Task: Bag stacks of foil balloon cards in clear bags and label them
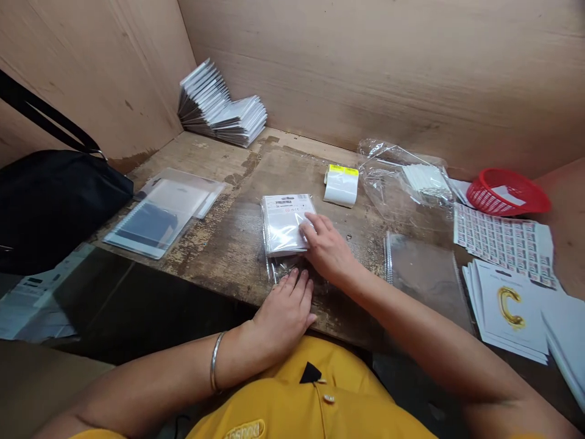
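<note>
A white printed card in a clear plastic sleeve (pixel 286 228) lies flat on the wooden table in front of me, its hang hole at the far end. My right hand (pixel 329 249) rests on the sleeve's right side, fingers apart and slightly bent; its thumb is hidden. The sleeve's loose clear end (pixel 280 267) points toward me. On that end lie the fingertips of my left hand (pixel 284 311), stretched out flat near the table's front edge. Just beyond the sleeve stands a roll of white labels (pixel 342 186) with a yellow strip.
Clear sleeves (pixel 159 213) lie left, beside a black bag (pixel 59 204). Stacked packets (pixel 223 110) lean in the back corner. Rightward are a crumpled plastic bag (pixel 384 161), empty sleeves (pixel 420 268), a red basket (pixel 482 192), sticker sheets (pixel 503 241) and cards with a gold C (pixel 491 329).
</note>
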`<state>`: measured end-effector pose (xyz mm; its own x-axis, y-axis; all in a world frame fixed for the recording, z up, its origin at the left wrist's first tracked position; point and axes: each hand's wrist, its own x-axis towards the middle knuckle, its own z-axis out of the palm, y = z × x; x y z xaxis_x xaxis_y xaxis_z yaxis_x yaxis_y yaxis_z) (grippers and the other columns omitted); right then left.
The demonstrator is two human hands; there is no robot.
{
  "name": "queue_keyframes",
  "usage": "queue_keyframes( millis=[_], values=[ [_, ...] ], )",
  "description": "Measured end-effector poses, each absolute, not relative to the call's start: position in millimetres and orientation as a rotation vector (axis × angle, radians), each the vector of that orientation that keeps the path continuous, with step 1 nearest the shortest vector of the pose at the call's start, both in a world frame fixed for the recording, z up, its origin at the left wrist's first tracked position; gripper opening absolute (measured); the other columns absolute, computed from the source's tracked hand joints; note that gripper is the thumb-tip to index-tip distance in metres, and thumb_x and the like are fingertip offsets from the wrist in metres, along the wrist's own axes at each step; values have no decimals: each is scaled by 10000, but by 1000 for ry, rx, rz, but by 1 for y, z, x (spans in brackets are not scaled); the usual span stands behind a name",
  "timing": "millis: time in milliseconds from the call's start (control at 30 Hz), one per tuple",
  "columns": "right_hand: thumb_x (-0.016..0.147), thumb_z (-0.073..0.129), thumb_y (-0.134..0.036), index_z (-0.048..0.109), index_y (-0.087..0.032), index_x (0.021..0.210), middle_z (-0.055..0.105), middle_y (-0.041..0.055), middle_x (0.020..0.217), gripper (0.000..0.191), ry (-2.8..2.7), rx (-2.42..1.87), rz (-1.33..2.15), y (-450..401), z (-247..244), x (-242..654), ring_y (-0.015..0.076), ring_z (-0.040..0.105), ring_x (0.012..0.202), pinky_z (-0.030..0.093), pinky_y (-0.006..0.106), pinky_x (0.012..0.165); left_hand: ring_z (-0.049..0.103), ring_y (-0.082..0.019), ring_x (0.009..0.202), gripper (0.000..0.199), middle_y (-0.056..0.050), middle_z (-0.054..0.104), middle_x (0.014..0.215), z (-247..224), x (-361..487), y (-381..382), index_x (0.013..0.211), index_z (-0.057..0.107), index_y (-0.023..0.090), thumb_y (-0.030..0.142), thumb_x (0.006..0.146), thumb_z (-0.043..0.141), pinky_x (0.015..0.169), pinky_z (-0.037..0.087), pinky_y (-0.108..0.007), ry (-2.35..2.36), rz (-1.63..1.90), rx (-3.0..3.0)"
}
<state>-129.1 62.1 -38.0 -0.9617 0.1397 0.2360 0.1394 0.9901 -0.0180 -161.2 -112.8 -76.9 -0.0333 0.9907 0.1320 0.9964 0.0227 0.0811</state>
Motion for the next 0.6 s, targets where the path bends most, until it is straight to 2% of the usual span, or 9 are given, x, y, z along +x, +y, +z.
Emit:
queue_keyframes(
  millis=[167,233,300,367,433,533,567,600],
  values=[
    [821,613,-122,598,-122,1018,602,201,1214,197,-2831,-243,63,60,-43,-131,302,553,1074,519,411,901,444,-367,1323,622,-234,476,1415,-76,-159,-111,1346,504,4,458,921,515,1059,412,-446,-2281,-209,-2142],
    [841,571,-103,618,-130,944,645,180,1138,116,-2819,-183,72,63,-47,-132,286,571,1056,516,401,925,442,-371,1324,615,-236,471,1419,-74,-155,-104,1350,500,5,447,923,518,1059,410,-449,-2302,-204,-2120],
    [858,516,-73,637,-129,893,673,168,1093,138,-2817,-131,64,67,-51,-131,274,583,1076,492,400,982,451,-387,1312,619,-262,474,1404,-69,-151,-95,1342,502,-14,433,915,542,1050,417,-461,-2333,-153,-2093],
    [866,502,-79,658,-106,945,647,190,1187,177,-2803,-137,21,70,-52,-126,293,558,1160,454,447,1036,474,-398,1289,632,-295,493,1370,-58,-148,-87,1319,510,-45,412,890,591,1029,436,-465,-2351,-82,-2097],
    [875,505,-104,649,-76,1083,580,218,1305,254,-2782,-173,-22,70,-54,-115,325,498,1255,424,503,1061,539,-369,1230,582,-287,562,1300,-42,-153,-85,1256,560,-39,393,871,622,986,475,-434,-2313,-133,-2188],
    [897,454,-90,571,-31,1263,533,244,1359,388,-2773,-197,-32,65,-59,-93,319,445,1324,412,508,1079,675,-228,969,301,-149,708,1059,-19,-182,-92,1057,671,83,306,941,506,844,550,-340,-2184,-512,-2304],
    [903,431,-75,558,-16,1281,537,250,1353,403,-2779,-191,-26,64,-62,-86,306,447,1327,414,489,1085,681,-192,892,281,-109,721,986,-16,-198,-95,1001,681,114,257,969,441,810,558,-323,-2144,-640,-2262],
    [908,415,-65,554,-6,1288,539,254,1349,409,-2787,-185,-22,63,-64,-81,298,449,1330,411,478,1091,672,-187,904,283,-97,720,985,-16,-214,-97,1007,678,125,227,977,416,833,553,-336,-2108,-719,-2180]
  ],
)
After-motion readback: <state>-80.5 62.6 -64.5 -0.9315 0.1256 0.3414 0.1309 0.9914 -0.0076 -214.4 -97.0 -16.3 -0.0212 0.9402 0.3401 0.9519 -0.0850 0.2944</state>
